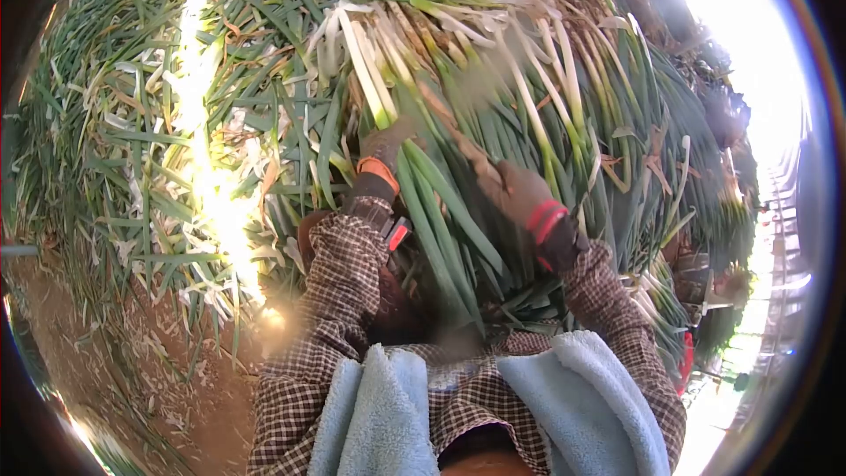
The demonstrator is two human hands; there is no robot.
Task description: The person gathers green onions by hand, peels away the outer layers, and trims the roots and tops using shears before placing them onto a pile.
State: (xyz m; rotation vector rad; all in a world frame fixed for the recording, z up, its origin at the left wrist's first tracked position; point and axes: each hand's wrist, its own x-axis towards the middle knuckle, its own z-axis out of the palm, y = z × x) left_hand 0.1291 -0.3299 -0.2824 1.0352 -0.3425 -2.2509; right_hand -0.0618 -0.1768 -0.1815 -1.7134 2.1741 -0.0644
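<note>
Crowding both gloved hands: heaped leeks, apparently

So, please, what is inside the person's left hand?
The left hand closes around green onions: pale stalks show above it, green leaves below. The part inside the grip is covered, so the number of stalks cannot be told.
</note>
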